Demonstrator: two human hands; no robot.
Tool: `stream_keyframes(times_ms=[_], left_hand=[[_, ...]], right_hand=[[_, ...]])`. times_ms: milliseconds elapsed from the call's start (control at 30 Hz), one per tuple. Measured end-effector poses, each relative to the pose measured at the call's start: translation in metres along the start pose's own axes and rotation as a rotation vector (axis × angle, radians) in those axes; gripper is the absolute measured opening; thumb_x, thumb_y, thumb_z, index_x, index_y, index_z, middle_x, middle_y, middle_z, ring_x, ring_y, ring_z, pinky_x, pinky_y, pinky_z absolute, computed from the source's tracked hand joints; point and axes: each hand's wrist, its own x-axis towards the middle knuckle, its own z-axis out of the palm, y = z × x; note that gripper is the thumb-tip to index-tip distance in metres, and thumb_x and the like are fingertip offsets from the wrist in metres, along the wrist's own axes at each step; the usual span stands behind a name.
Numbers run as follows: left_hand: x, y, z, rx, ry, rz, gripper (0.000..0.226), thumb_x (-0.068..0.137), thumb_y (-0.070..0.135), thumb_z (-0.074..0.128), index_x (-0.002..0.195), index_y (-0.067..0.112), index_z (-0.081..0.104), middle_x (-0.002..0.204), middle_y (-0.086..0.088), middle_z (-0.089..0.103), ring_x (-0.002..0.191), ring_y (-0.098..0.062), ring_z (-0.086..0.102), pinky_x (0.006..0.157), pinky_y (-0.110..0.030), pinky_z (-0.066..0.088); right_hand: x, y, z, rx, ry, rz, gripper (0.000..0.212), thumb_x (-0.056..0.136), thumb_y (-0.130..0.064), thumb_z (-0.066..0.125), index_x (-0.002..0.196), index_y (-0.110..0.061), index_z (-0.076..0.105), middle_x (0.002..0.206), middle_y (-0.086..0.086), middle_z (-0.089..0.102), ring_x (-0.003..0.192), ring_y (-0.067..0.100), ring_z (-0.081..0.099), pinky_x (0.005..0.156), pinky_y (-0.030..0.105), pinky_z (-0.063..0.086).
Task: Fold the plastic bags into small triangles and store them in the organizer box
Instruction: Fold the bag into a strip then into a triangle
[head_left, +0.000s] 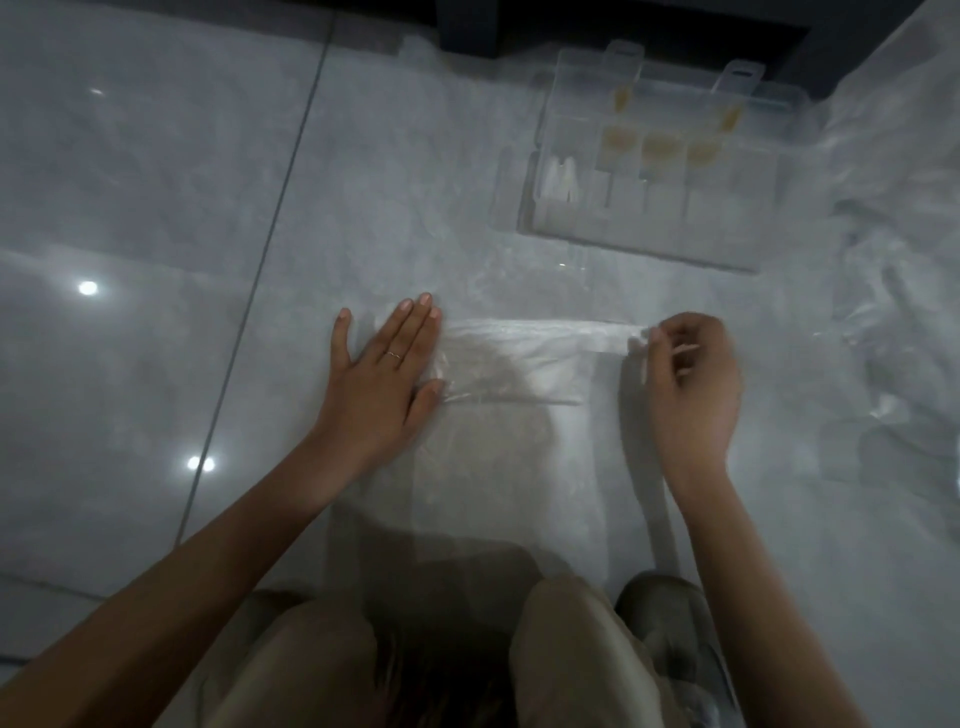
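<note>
A clear plastic bag lies flat on the grey tiled floor in front of me, its far part folded over into a band. My left hand rests flat on the band's left end, fingers straight. My right hand pinches the band's right end between thumb and fingertips, slightly lifted. The clear organizer box sits open farther back to the right, with several folded yellowish and white pieces in its compartments.
A heap of crumpled clear plastic bags fills the right side. My knees and a shoe are at the bottom. A dark wall base runs along the top. Tile joints cross the floor on the left.
</note>
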Motion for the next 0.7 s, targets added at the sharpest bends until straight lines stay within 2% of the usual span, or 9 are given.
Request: stream_keyframes(times_ms=[67,167,233,400,500,700], left_hand=[[0.000,0.000,0.000,0.002,0.004,0.003,0.064,0.097,0.042,0.024,0.152,0.010,0.025,0.159,-0.004,0.021,0.146,-0.013,0.016,0.114,-0.054,-0.002],[0.000,0.000,0.000,0.008,0.010,0.005,0.064,0.097,0.043,0.024,0.151,0.009,0.025,0.159,-0.005,0.022,0.146,-0.013,0.016,0.114,-0.054,-0.002],[0.000,0.001,-0.001,-0.001,0.017,0.007,0.064,0.097,0.043,0.024,0.151,0.009,0.026,0.159,-0.005,0.023,0.146,-0.013,0.017,0.114,-0.055,-0.001],[0.000,0.001,0.000,-0.005,0.019,0.007,0.064,0.097,0.043,0.024,0.151,0.009,0.026,0.159,-0.006,0.023,0.146,-0.014,0.017,0.114,-0.053,-0.004],[0.001,0.000,0.000,0.009,0.013,0.009,0.064,0.097,0.042,0.025,0.151,0.009,0.026,0.159,-0.006,0.023,0.145,-0.014,0.016,0.114,-0.055,-0.002],[0.000,0.000,0.000,-0.001,0.012,0.010,0.064,0.097,0.043,0.024,0.151,0.009,0.025,0.159,-0.005,0.022,0.146,-0.013,0.015,0.114,-0.056,0.000]], right_hand=[[-0.021,-0.005,0.004,0.123,-0.141,0.066,0.007,0.092,-0.015,0.061,0.091,-0.020,0.058,0.076,-0.012,0.061,0.061,0.001,0.054,0.057,0.011,0.040],[-0.043,-0.005,0.009,0.168,-0.287,0.092,0.016,0.089,-0.012,0.065,0.101,-0.020,0.059,0.088,-0.013,0.065,0.067,0.004,0.059,0.062,0.011,0.044],[-0.046,-0.004,0.011,0.187,-0.306,0.086,0.023,0.086,-0.010,0.068,0.106,-0.019,0.058,0.094,-0.012,0.066,0.070,0.005,0.062,0.064,0.014,0.046],[-0.041,-0.007,0.015,0.293,-0.372,0.076,0.033,0.086,0.000,0.066,0.111,-0.019,0.055,0.095,-0.001,0.065,0.073,0.012,0.066,0.066,0.023,0.053],[-0.038,-0.008,0.017,0.355,-0.455,0.153,0.036,0.089,-0.001,0.064,0.117,-0.020,0.052,0.097,0.003,0.066,0.069,0.020,0.070,0.067,0.027,0.056],[-0.033,-0.008,0.021,0.333,-0.412,0.231,0.028,0.091,-0.012,0.064,0.115,-0.018,0.051,0.083,0.015,0.067,0.064,0.021,0.070,0.059,0.026,0.057]])
